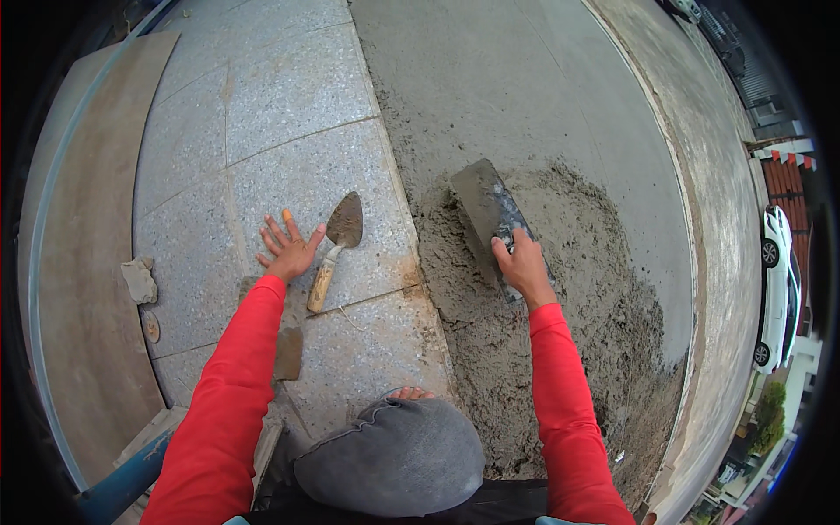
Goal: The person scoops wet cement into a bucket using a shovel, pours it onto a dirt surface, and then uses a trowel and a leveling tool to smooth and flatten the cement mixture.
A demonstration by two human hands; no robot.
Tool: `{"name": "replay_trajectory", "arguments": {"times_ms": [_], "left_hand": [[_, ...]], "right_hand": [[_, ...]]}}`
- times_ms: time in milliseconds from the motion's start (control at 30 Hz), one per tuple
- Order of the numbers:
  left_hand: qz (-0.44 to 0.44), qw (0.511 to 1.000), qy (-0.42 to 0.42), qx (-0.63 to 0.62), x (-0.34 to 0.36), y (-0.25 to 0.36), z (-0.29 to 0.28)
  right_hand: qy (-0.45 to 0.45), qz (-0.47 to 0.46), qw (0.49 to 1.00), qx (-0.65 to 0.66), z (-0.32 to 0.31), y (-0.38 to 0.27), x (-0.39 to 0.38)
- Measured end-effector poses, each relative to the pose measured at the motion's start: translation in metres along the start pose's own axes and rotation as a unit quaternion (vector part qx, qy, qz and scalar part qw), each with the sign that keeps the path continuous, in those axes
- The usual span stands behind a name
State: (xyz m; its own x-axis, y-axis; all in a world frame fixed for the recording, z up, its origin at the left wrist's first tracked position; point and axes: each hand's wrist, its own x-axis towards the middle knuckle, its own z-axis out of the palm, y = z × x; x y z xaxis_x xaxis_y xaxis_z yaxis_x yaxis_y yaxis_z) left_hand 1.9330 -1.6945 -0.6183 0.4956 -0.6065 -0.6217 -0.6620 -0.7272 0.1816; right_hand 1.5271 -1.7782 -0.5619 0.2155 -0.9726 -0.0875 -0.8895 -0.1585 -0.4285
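Observation:
My right hand (523, 265) grips a long rectangular hand float (479, 208) smeared with grey cement. The float is tilted on its edge against rough wet concrete (573, 350); its underside carries a layer of mix. My left hand (293, 254) lies flat on the speckled paving slabs (297, 184), fingers spread, one fingertip showing orange. Just right of that hand rests a pointed trowel (346, 219) with a wooden handle, its blade coated in dried cement. Both of my arms wear red sleeves.
Smoothed concrete (499, 79) stretches ahead, bordered on the right by a curved edge and pavement (691, 114). A broken stone chunk (140, 281) sits near a wooden board (96, 201) at left. A blue pipe (127, 481) is lower left; a white car (775, 293) is far right.

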Motion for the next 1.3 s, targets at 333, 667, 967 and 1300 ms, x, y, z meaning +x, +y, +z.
{"name": "replay_trajectory", "arguments": {"times_ms": [333,667,967,1300], "left_hand": [[0.013,1.0,-0.021,-0.003,-0.005,0.0,0.003],[0.014,1.0,0.012,-0.003,-0.002,-0.004,0.002],[-0.001,1.0,0.01,0.018,-0.002,-0.002,0.005],[0.008,1.0,0.001,-0.002,0.001,0.002,0.01]], "right_hand": [[-0.115,-0.05,0.979,-0.161,0.003,-0.017,0.155],[-0.372,-0.199,0.88,-0.22,0.026,-0.052,0.112],[-0.452,-0.211,0.836,-0.227,-0.005,-0.025,0.018],[-0.317,-0.135,0.924,-0.166,0.022,-0.002,0.104]]}}
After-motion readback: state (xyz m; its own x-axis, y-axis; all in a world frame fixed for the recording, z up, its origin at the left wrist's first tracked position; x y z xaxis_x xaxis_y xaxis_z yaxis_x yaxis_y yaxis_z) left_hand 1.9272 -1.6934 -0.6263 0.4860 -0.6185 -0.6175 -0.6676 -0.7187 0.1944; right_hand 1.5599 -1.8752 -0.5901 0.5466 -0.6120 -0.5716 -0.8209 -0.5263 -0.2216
